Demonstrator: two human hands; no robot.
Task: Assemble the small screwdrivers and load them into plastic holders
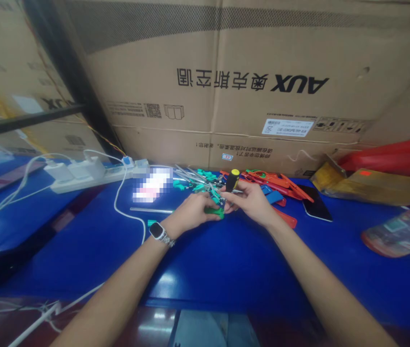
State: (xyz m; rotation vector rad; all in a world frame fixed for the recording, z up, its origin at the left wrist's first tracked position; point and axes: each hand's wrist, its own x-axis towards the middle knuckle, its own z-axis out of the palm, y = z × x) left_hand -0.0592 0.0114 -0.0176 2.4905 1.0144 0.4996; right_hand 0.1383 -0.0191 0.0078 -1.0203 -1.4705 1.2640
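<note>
My left hand (192, 210) is closed round a small green plastic part (215, 211) that rests low over the blue table (208, 260). A watch sits on that wrist. My right hand (250, 198) is closed on a screwdriver with a black and yellow handle (232, 179), held upright with its tip down at the green part. The two hands touch over the part. Behind them lies a heap of green parts and metal rods (199, 177).
Orange and blue plastic parts (280, 185) lie to the right, beside a dark phone (316, 205). A white power strip (82, 174) with chargers and cables sits at the left. A big cardboard box (248, 82) walls off the back. Bags lie at the far right.
</note>
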